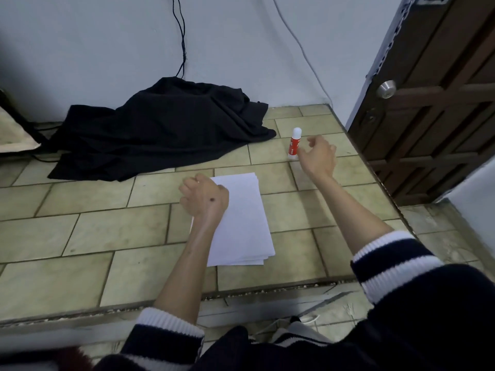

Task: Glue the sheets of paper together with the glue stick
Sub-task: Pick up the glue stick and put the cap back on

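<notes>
A small stack of white paper sheets lies on the tiled platform, slightly fanned at the near edge. My left hand rests on the stack's far left corner with its fingers curled; whether it pinches a sheet is hidden. A red and white glue stick stands upright on the tiles beyond the paper, to the right. My right hand hovers just right of the glue stick, fingers loosely spread, not touching it.
A crumpled black cloth lies at the back against the wall, with cables hanging above it. A brown wooden door stands at the right. The platform's edge drops off near me.
</notes>
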